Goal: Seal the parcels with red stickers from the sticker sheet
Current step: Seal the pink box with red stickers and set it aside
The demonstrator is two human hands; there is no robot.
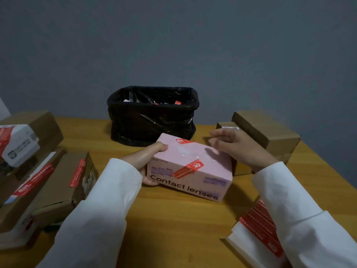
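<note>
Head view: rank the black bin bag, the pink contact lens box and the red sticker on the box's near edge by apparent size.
1. black bin bag, though it sits farther back
2. pink contact lens box
3. red sticker, clearly smallest

Person, head view: two arms visible from lower frame edge to the hands.

Left sleeve (100, 206): white, long, plain fabric, loose fit, soft folds along the forearm; cuff ends at the wrist with a plain hemmed edge. No buttons, logos or markings seen.

Right sleeve (301, 215): same white fabric, same loose cut; a crease or seam line runs across it near the elbow; cuff plain, at the wrist.

Left hand (146, 159) and right hand (239, 147): bare, no gloves. No rings, watch or bracelet visible on the sides shown.
</note>
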